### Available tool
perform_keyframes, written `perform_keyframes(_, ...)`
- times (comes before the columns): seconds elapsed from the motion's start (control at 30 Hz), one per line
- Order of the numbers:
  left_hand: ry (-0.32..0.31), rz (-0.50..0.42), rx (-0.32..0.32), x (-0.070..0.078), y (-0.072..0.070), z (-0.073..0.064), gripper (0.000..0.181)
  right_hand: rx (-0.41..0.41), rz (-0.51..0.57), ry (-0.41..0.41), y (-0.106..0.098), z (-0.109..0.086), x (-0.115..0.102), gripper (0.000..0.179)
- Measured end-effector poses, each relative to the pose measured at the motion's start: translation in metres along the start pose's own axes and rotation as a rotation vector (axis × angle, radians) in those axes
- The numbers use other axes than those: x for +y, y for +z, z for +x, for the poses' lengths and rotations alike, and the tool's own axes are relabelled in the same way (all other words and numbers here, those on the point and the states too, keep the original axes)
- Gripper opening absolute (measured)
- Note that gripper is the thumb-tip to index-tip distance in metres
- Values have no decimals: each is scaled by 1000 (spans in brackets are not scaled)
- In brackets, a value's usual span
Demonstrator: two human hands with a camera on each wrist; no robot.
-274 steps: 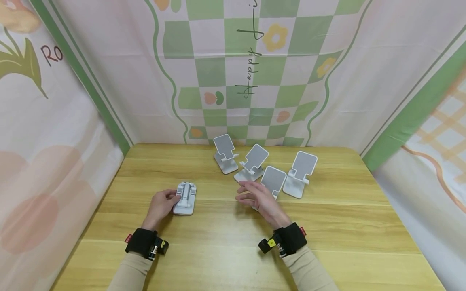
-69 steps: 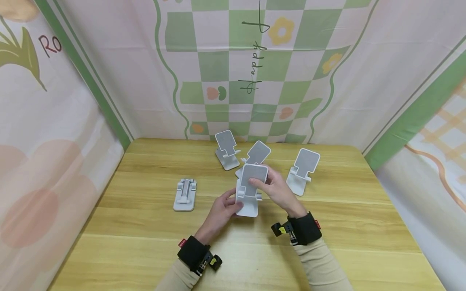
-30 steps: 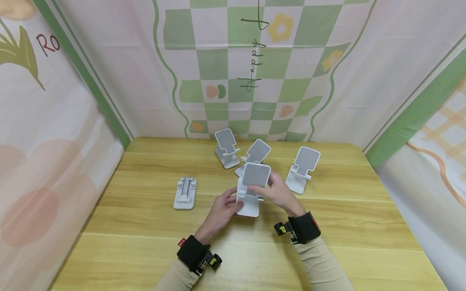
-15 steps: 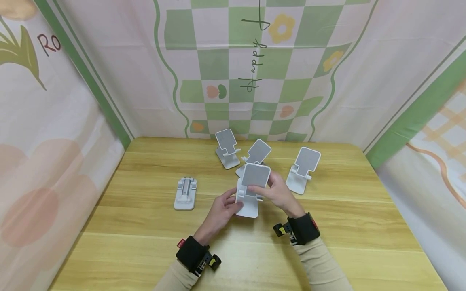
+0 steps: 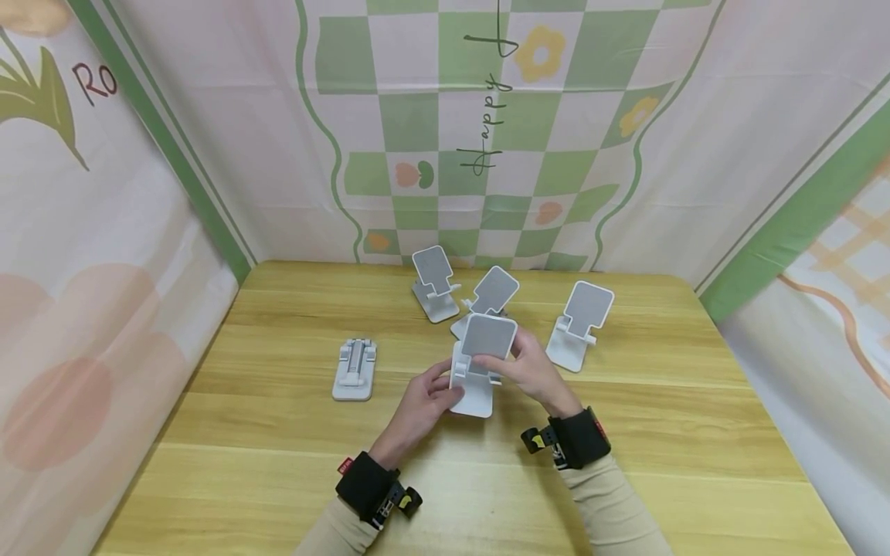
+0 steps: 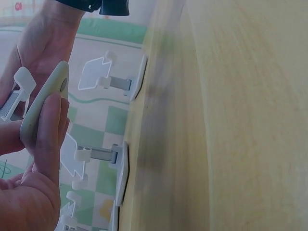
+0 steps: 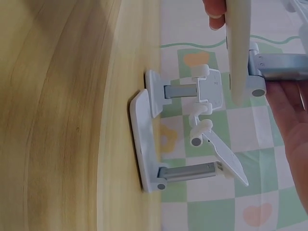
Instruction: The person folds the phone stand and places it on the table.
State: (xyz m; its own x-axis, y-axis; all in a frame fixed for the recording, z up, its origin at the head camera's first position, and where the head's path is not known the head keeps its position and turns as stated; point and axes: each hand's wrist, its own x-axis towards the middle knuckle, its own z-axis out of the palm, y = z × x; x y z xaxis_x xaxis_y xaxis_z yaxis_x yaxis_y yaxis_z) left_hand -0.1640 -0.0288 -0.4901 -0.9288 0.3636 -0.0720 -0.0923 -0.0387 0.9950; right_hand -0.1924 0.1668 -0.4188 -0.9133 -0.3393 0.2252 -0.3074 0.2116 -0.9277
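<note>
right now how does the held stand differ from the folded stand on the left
The held stand is opened out, while the folded stand is collapsed flat. The held stand is in the left hand and right hand; the folded stand lies on the table untouched. Both are white.

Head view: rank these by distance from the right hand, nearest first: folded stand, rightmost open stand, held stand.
From the right hand:
1. Held stand: in its grip.
2. Rightmost open stand: just beyond the hand, to its right.
3. Folded stand: well to the left, past the left hand.
</note>
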Motion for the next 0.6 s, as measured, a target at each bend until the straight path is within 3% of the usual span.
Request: perform_keyframes(0.6,4,-37,-12,0,3,-1,60,21,-32,-4,1,1,3,44)
